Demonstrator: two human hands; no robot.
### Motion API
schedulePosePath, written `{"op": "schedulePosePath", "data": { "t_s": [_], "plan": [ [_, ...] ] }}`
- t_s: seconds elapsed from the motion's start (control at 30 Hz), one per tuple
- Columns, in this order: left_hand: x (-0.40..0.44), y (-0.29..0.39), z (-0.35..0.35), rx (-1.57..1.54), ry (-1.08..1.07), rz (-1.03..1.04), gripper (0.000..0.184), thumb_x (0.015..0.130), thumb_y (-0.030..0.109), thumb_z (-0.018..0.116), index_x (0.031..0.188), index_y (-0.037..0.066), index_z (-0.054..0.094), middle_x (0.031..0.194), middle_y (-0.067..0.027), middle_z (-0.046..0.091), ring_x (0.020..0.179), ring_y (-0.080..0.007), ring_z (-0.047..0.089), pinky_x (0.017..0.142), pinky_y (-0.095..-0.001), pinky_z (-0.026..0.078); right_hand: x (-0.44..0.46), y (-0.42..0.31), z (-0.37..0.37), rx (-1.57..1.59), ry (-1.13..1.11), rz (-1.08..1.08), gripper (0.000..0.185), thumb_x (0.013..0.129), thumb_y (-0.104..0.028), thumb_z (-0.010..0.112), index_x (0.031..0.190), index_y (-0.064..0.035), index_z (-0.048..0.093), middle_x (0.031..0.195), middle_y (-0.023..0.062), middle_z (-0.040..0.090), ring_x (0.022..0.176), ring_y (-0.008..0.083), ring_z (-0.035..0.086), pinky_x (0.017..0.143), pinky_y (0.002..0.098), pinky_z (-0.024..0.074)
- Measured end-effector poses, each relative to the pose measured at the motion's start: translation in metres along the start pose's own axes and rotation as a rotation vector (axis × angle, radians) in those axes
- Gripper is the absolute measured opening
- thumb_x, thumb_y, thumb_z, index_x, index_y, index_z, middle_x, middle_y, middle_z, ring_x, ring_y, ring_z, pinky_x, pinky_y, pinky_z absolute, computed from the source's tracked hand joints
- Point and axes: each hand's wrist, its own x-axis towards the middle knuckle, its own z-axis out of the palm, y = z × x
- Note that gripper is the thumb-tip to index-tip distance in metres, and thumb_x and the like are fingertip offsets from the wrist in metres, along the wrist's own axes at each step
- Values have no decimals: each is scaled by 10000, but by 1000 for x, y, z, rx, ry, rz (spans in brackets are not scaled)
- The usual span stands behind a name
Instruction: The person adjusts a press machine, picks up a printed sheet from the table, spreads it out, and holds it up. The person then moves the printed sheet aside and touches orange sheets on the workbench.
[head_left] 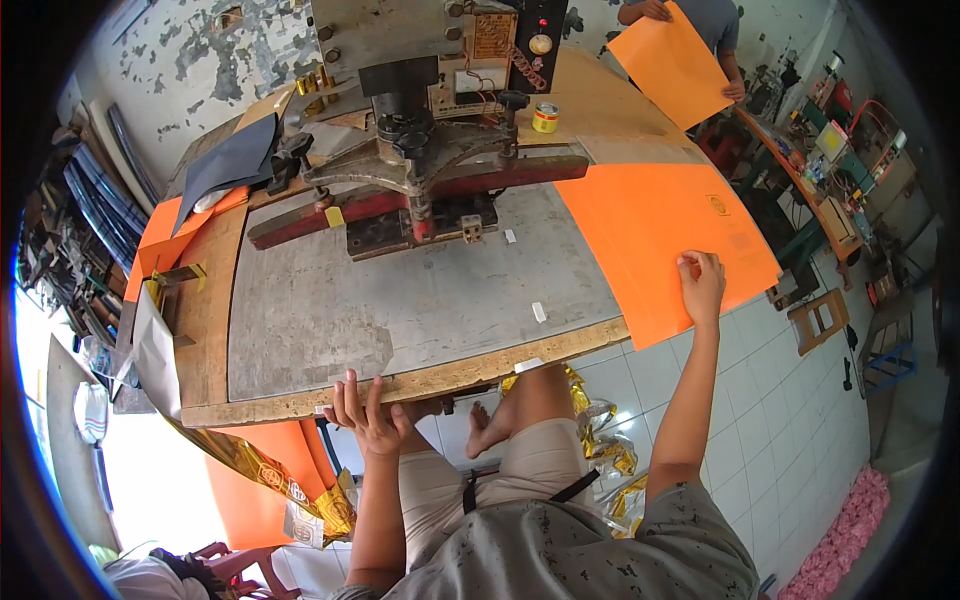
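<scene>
My left hand (368, 415) is at the front edge of the worktable (420, 385), fingers spread and holding nothing. At the right, my right hand (703, 288) is over a bright orange sheet (650, 235), its fingers curled toward the thumb. No object shows between them, and I cannot tell whether they touch the sheet. A gold emblem is printed near the sheet's far right corner. The sheet overhangs the front edge on the right. Ahead stands a press (405, 150) with a red-sided crossbar and a dark block (420, 230) beneath it, above the grey metal plate (480, 290).
Small white strips (540, 312) lie on the plate. A yellow tin (545, 117) stands behind the press. At left are dark sheets (230, 160) and gold foil (250, 460). Another person holds an orange sheet (670, 65) at the back right. More foil (610, 455) lies on the floor.
</scene>
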Motion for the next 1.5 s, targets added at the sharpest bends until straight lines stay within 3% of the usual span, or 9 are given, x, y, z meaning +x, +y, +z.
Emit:
{"op": "schedulePosePath", "data": {
  "t_s": [0.67, 0.9, 1.0, 1.1, 1.2, 1.33, 1.4, 1.47, 1.5],
  "plan": [
    [-2, -3, -4, -20, -42, -1, 453, 956, 363, 479, 1328, 143, 614, 1513, -171, 487, 1433, -382, 382, 1230, -545, 104, 0, 5, 1, -3, -45, 23, 223, 955, -324, 683, 1070, -134, 705, 1100, 40, 636, 1063, 256, 567, 952, 428, 429],
    [-33, -28, -39, -33, 5, -20, 490, 954, 231, 622, 1401, 96, 474, 1522, -272, 394, 1443, -484, 335, 1183, -646, 239, 1, 11, 3, -26, -39, -9, 222, 948, -312, 688, 1069, -127, 709, 1110, 61, 633, 1060, 279, 575, 936, 429, 450],
    [-90, -69, -56, 186, 68, -394, 327, 1003, 156, 580, 1292, 17, 516, 1306, -219, 551, 1226, -393, 540, 1018, -524, 445, 2, 18, 7, -4, -10, -55, 215, 950, -296, 685, 1072, -119, 705, 1094, 79, 642, 1044, 296, 586, 912, 428, 471],
    [-216, -160, -56, -433, -132, -1294, 286, 1051, 209, 520, 1209, -19, 589, 980, -109, 698, 925, -201, 670, 729, -293, 495, 10, 39, 17, 25, -46, -110, 216, 965, -287, 672, 1087, -112, 700, 1064, 89, 660, 1031, 297, 600, 909, 422, 486],
    [-318, -218, -63, -885, -422, -1989, 596, 979, 516, 553, 1399, 96, 504, 1261, -126, 666, 1105, -272, 656, 974, -442, 479, 9, 35, 16, -3, -72, -89, 273, 994, -325, 639, 1148, -106, 694, 1098, 82, 663, 1043, 272, 604, 937, 410, 487],
    [-348, -261, -41, -1142, 27, -2540, 712, 911, 584, 605, 1430, 114, 478, 1415, -119, 560, 1227, -296, 581, 1098, -541, 382, 9, 31, 14, -3, -102, -1, 327, 1015, -369, 604, 1198, -113, 691, 1156, 88, 653, 1069, 256, 607, 963, 405, 485],
    [-330, -252, -21, -1361, 500, -2581, 659, 923, 488, 630, 1435, 105, 473, 1453, -126, 525, 1256, -291, 586, 1102, -554, 388, 10, 33, 16, -15, -116, 15, 340, 1018, -383, 595, 1208, -119, 691, 1188, 92, 645, 1088, 252, 605, 975, 406, 483],
    [-340, -249, -1, -1591, 866, -2053, 625, 934, 373, 647, 1455, 87, 452, 1443, -117, 537, 1287, -279, 586, 1092, -538, 413, 12, 38, 16, 1, -144, 36, 348, 1018, -386, 597, 1224, -121, 691, 1208, 95, 638, 1124, 256, 603, 992, 402, 478],
    [-321, -241, -1, -1630, 1118, -2086, 575, 955, 272, 626, 1465, 82, 443, 1410, -104, 584, 1291, -265, 598, 1066, -504, 449, 12, 38, 16, 24, -152, 50, 352, 1019, -388, 596, 1224, -118, 691, 1207, 97, 638, 1131, 257, 603, 995, 403, 477]
  ]
}}
